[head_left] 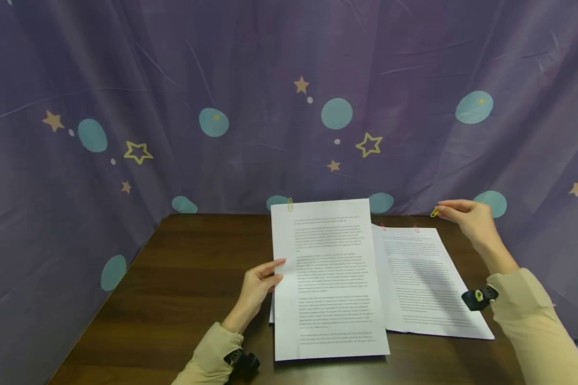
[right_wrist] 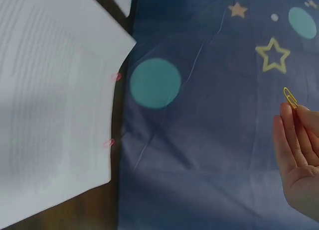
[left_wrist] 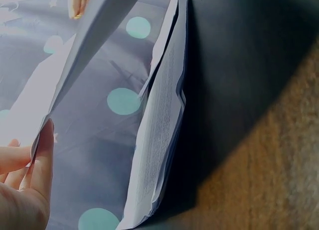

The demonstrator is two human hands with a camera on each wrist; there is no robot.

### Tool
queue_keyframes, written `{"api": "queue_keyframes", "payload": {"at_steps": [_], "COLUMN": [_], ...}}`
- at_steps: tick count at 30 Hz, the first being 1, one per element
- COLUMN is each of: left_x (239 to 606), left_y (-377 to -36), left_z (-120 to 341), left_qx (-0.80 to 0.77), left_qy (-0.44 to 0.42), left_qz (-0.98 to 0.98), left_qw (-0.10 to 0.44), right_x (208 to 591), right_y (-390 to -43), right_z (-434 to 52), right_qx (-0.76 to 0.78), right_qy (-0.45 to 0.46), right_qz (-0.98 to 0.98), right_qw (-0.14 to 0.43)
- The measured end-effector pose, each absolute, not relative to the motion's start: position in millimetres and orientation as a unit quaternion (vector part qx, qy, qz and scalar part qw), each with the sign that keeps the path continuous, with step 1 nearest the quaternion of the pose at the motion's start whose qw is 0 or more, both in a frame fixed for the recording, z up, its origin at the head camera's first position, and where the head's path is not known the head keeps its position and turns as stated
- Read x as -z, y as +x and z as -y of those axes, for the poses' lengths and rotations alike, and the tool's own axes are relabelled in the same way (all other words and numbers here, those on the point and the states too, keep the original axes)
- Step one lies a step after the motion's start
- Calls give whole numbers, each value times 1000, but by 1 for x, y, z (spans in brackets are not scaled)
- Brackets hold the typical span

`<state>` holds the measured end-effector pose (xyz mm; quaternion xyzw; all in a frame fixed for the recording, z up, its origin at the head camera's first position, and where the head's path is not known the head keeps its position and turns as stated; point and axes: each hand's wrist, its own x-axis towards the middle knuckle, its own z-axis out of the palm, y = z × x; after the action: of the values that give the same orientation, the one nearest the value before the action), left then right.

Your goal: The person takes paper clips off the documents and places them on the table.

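My left hand (head_left: 258,286) pinches the left edge of a printed paper stack (head_left: 332,283), thumb on one face and fingers on the other, as the left wrist view shows. That stack is raised off the table and has a yellow paper clip (head_left: 290,204) at its upper left. Between thumb and fingertips, my right hand (head_left: 472,222) pinches another yellow paper clip (right_wrist: 290,97), held up in the air right of the stack's top edge. A second printed stack (head_left: 428,278) lies on the table, partly hidden behind the raised one, with two pink paper clips (right_wrist: 109,143) along its top edge.
The dark wooden table (head_left: 197,256) reaches back to a purple curtain (head_left: 270,64) printed with stars and teal spots. Black cameras are strapped to both wrists. More paper (left_wrist: 158,125) lies under the raised stack in the left wrist view.
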<state>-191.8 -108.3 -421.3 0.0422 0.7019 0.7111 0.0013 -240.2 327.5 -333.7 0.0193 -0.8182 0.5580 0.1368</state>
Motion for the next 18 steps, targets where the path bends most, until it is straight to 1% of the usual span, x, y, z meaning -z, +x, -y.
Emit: {"api": "queue_keyframes", "payload": {"at_steps": [4, 8, 9, 10, 13, 15, 16, 18], "left_x": [436, 440, 440, 440, 439, 439, 439, 439], "left_y": [-200, -201, -200, -200, -200, -200, -200, -200], "left_z": [110, 110, 110, 110, 111, 110, 110, 110], "left_qx": [-716, -719, -718, -716, -712, -710, -709, -710], "left_qy": [33, 34, 35, 37, 39, 39, 38, 36], "left_qz": [-697, -694, -695, -697, -701, -703, -704, -703], "left_qw": [-1, -7, -8, -10, -11, -12, -12, -12], "right_x": [345, 357, 365, 370, 398, 426, 437, 466], "right_y": [-236, -231, -235, -236, -250, -266, -272, -287], "right_z": [-342, -354, -363, -368, -397, -423, -432, -457], "right_qx": [-603, -619, -635, -636, -620, -623, -600, -587], "right_qy": [31, 32, 45, 40, 30, 9, -16, -24], "right_qz": [785, 770, 757, 757, 771, 769, 787, 795], "right_qw": [141, 150, 147, 146, 145, 141, 146, 153]}}
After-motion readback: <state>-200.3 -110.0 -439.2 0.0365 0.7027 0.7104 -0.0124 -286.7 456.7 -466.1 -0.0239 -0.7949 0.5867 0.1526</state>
